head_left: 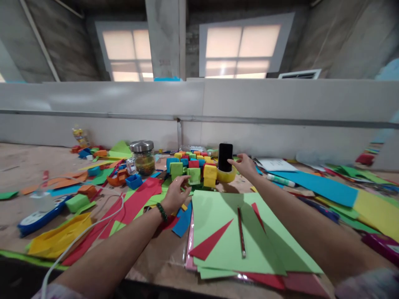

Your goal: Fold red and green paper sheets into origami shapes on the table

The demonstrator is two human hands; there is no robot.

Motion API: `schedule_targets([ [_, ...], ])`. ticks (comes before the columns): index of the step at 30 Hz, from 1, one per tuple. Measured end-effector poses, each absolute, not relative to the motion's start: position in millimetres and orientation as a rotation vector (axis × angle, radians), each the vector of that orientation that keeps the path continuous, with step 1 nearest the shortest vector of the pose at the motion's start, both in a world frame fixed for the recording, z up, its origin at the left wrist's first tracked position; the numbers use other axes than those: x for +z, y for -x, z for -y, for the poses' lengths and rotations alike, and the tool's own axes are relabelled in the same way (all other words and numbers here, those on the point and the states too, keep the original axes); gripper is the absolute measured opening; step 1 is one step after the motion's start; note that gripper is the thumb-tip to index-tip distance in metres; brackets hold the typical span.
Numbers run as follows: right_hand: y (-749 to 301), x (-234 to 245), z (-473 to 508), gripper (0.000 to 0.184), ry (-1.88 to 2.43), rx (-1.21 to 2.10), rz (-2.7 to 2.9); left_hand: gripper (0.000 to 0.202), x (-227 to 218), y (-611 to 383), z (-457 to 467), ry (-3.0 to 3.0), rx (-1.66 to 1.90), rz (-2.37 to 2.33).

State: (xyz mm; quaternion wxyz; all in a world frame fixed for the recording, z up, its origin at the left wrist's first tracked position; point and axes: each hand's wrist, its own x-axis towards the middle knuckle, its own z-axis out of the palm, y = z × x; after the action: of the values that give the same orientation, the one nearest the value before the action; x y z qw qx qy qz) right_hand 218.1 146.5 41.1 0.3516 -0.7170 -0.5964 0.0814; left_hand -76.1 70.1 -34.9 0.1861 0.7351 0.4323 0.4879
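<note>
My left hand point(175, 193), with a green bead bracelet at the wrist, reaches forward over coloured paper, fingers stretched toward a green paper cube point(194, 175); it holds nothing. My right hand point(246, 165) reaches to a black phone point(225, 157) standing upright in a yellow tape roll point(227, 175), fingertips touching the phone's right edge. Yellow paper cubes point(210, 175) stand between the two hands. A heap of small coloured paper cubes point(190, 161) lies behind them.
Green sheets point(218, 216) with red triangles and a red pencil point(241, 231) lie near me. A lidded glass jar point(143, 158) stands left of the cubes. Blue and yellow sheets point(339, 193) and a glue stick point(279, 180) lie right; paper scraps, a white cable point(90, 226) left.
</note>
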Motion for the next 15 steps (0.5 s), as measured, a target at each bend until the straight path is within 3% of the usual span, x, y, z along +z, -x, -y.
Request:
schedule_targets([
  [7,-202.4,46.0,-181.0,0.107,2.065,-0.044,1.510,0.028,-33.0,76.1,-69.0,-2.113,1.453,-1.158],
  [15,-176.2,28.8,-200.5,0.115,2.149,-0.153,1.471,0.027,-35.5,76.8,-69.8,-2.135,1.437,-1.151],
])
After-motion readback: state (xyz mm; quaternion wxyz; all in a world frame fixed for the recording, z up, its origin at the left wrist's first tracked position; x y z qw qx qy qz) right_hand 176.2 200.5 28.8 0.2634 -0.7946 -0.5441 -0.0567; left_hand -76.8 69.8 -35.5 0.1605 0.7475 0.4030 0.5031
